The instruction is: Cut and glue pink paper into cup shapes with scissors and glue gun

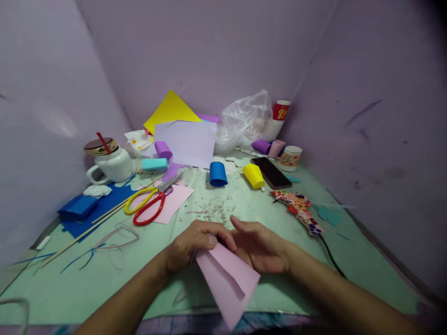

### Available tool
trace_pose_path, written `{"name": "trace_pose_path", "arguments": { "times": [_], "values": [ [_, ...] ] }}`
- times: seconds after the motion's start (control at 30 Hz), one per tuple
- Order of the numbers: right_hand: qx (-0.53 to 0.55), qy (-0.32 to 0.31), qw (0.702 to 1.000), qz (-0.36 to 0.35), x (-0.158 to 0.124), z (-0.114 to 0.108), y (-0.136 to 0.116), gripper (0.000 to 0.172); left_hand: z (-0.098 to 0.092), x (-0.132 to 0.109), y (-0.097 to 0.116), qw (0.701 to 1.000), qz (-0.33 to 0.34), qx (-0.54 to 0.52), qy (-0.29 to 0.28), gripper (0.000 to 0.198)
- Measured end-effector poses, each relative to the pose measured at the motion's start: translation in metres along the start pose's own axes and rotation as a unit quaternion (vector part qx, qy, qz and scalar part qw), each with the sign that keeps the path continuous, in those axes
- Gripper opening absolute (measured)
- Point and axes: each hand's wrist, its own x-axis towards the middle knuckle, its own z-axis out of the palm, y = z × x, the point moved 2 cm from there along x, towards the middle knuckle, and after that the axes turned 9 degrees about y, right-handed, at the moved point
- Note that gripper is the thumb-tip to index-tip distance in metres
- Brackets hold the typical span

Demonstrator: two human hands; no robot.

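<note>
A piece of pink paper (226,284), rolled into a flared cone-like shape with one edge overlapping, is held near the table's front edge. My left hand (195,244) pinches its narrow upper end between thumb and fingers. My right hand (263,246) is open beside the paper, palm turned toward it and thumb raised. Some of the right fingers are hidden behind the left hand and the paper. Beyond the hands stand a blue paper tube (218,174) and a yellow paper tube (253,177).
Scissors (161,188) with yellow and red handles lie on pink sheets at left, near wooden sticks and paper strips. A white lidded mug (117,165) stands behind. On the right are a phone (272,172), a paper cup (290,158) and a patterned glue gun (296,207) with a black cord.
</note>
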Motion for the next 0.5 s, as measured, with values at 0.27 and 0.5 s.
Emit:
{"name": "trace_pose_path", "arguments": {
  "times": [0.27, 0.5],
  "values": [
    [-0.009, -0.091, 0.996, -0.007, 0.010, 0.016, 0.007, 0.055, 0.000, 0.003, -0.005, 0.994, 0.071, 0.040, 0.072, 0.032],
    [0.086, 0.058, 0.969, -0.226, 0.005, -0.011, -0.039, 0.030, -0.029, 0.001, 0.014, 0.910, 0.174, 0.175, 0.334, 0.022]
  ]
}}
